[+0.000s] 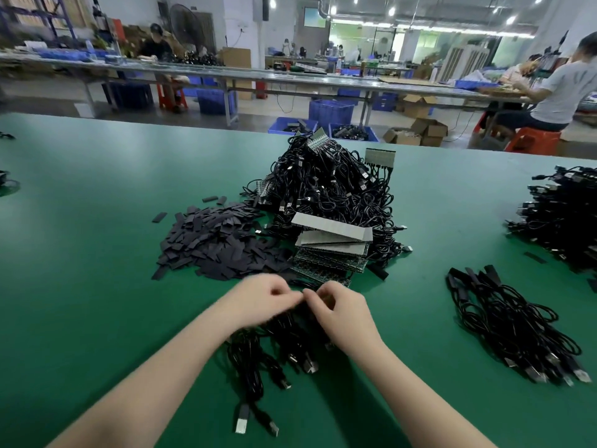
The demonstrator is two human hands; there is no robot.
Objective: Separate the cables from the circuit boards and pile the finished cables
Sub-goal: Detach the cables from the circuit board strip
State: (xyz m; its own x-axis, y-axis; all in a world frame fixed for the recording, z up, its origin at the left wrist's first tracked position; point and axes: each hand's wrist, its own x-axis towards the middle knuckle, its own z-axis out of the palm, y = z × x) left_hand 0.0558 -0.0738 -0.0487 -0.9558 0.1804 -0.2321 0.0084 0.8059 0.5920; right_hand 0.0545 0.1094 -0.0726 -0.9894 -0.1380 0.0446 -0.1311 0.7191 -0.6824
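Lower centre of the frame: a loose bundle of black USB cables with silver plugs (pixel 258 357) lies on the green matted surface (pixel 80 253), its long axis running from the plug ends near the bottom edge up toward the hands. The cables fan out toward the viewer, and their upper ends converge beneath the fingers.

Centre: the left hand (pixel 261 299) and the right hand (pixel 339 305) meet fingertip to fingertip just above the bundle's upper end. Both are curled in a pinch, apparently on the small item where the cables join; motion blur hides what exactly is held, though a board edge is likely. Both forearms enter from the bottom corners and slope inward, wrists low over the cables. The two hands are equally near the work. The coming pull would probably run along the cable axis, toward the viewer, with one hand bracing.

Just beyond the fingers: a stack of grey-topped rectangular circuit boards (pixel 332 244) touches the far side of the work area. Left of it lies a heap of flat dark rectangular sleeve pieces (pixel 219 240).

Centre right: a pile of finished black cables laid roughly parallel (pixel 513 328), well apart from the right hand, so that hand is the nearer one for depositing.

Upper centre: a tall mound of black cables attached to boards (pixel 329 185). At the right edge sits another dark cable heap (pixel 562 215).
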